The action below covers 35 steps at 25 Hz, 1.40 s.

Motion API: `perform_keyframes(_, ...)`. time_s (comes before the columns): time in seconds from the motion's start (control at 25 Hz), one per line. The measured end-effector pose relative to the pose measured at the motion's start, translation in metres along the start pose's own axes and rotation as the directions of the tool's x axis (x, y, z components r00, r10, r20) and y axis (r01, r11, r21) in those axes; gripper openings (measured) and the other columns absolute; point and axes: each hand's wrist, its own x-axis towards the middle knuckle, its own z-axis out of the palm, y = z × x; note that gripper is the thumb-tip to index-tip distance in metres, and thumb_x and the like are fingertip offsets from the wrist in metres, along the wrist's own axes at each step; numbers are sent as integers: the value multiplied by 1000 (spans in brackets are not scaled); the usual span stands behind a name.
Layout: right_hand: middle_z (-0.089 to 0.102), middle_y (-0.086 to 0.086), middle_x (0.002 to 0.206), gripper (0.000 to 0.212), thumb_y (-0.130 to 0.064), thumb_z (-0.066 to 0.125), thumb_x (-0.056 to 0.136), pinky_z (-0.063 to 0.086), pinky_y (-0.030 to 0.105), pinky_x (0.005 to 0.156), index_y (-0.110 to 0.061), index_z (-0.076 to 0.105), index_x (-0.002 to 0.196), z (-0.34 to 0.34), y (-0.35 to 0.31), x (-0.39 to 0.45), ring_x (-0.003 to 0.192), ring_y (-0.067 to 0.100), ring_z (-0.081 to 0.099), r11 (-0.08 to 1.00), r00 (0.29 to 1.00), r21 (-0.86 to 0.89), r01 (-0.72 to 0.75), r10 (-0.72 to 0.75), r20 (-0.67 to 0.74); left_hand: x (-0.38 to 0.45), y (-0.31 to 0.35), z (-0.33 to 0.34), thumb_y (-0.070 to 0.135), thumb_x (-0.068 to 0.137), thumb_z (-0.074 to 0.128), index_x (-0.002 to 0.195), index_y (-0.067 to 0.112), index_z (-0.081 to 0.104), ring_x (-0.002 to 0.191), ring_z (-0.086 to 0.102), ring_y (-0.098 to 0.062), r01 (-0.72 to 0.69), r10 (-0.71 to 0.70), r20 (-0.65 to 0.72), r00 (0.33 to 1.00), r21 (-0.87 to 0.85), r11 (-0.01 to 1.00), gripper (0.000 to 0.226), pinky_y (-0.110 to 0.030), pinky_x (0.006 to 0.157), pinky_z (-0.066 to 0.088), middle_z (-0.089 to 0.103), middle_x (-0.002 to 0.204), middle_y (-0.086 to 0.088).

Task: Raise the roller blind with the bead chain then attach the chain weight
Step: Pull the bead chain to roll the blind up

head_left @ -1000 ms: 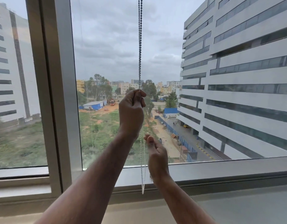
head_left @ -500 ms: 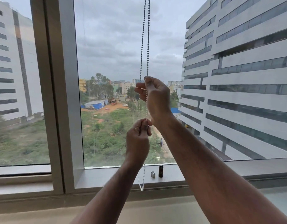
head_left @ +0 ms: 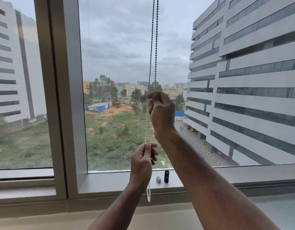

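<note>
Left hand (head_left: 141,161) dropped lower on the two-strand beaded chain (head_left: 153,47).

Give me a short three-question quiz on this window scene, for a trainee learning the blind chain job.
1. True or false: the right hand grips the bead chain above the left hand.
2. What stands on the window sill beside the small silver piece?
A. a black cylinder
B. a red cup
C. a pair of scissors
3. Fill in: the chain's bottom loop hangs below the ____ hand.

Key: 1 true; 2 A, the black cylinder; 3 left.
</note>
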Motion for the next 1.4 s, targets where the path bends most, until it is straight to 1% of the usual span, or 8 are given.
perform_keyframes(0.2,46,-4,58,28,-10,49,106,30,16,41,-10,68,85,-10,23,-23,44,1,36,998,1000,-64,10,-10,-2,23,21,-6,14,112,41,109,10,74,88,71,-18,26,-28,-45,999,-44,999,33,-29,81,57,78,103,-18)
perform_keyframes(0.4,55,-13,55,27,-5,51,104,36,18,49,-8,71,85,-21,58,-59,48,-1,41,990,999,-135,-46,46,-7,54,85,7,13,112,42,105,14,74,83,70,-10,-114,111,-43,993,-90,989,32,-25,75,57,74,93,-4)
perform_keyframes(0.56,46,-8,58,30,-1,49,103,31,19,47,-10,69,83,-28,78,-79,51,2,36,989,995,-106,-98,100,11,75,136,23,14,112,41,124,4,69,96,71,-18,-187,188,7,982,-72,980,32,-30,81,56,75,111,-15)
perform_keyframes(0.72,42,-7,57,31,3,47,103,27,22,48,-8,67,82,-29,91,-96,52,6,33,986,992,-120,-115,122,46,94,179,43,14,111,45,128,4,66,80,71,-14,-279,284,37,958,-104,955,29,-28,65,58,76,102,-9)
perform_keyframes(0.96,52,-7,52,29,-7,45,107,35,20,47,-5,67,89,-32,103,-108,48,8,44,984,973,-84,-157,168,155,103,180,48,6,106,52,96,11,74,46,35,-5,-395,395,-14,919,-8,919,24,-21,48,31,51,63,2)
perform_keyframes(1.12,81,2,88,39,-30,44,109,53,16,71,-11,77,103,-37,102,-101,83,13,77,957,956,-146,-252,270,119,93,158,41,7,106,53,88,17,72,44,37,-1,-370,370,12,929,10,929,28,-18,46,33,53,63,3)
perform_keyframes(1.24,77,0,117,46,-41,40,108,51,24,100,-11,71,125,-37,94,-81,111,7,71,956,964,-137,-261,265,12,84,133,32,7,107,51,89,18,72,44,37,0,-344,343,20,939,23,939,29,-16,44,32,53,64,3)
perform_keyframes(1.4,77,4,116,36,-33,43,109,53,36,98,-14,70,122,-24,56,-33,112,15,70,987,994,-136,-90,82,-66,74,103,21,5,106,50,86,18,71,47,39,-1,-315,315,21,949,9,949,31,-18,47,33,50,63,2)
